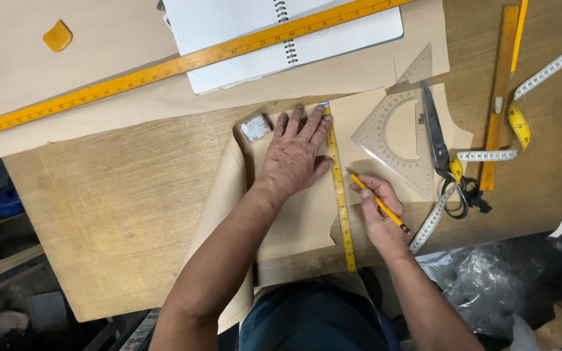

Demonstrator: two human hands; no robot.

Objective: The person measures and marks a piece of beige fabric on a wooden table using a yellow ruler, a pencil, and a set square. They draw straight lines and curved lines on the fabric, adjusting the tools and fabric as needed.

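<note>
My left hand (298, 155) lies flat, fingers spread, on a sheet of tan pattern paper (294, 221), pressing against the left side of a short yellow ruler (340, 195) that runs up and down the sheet. My right hand (378, 211) grips a yellow pencil (378, 202), its tip touching the paper just right of the ruler. A small whitish eraser (255, 127) sits beside my left fingertips.
A clear set square with protractor (395, 130), black scissors (440, 153) and a white measuring tape (489, 156) lie to the right. A long yellow ruler (164, 68) crosses an open spiral notebook (281, 32) and tan paper behind. Wooden ruler (499, 91) at far right; orange chalk (57, 36) far left.
</note>
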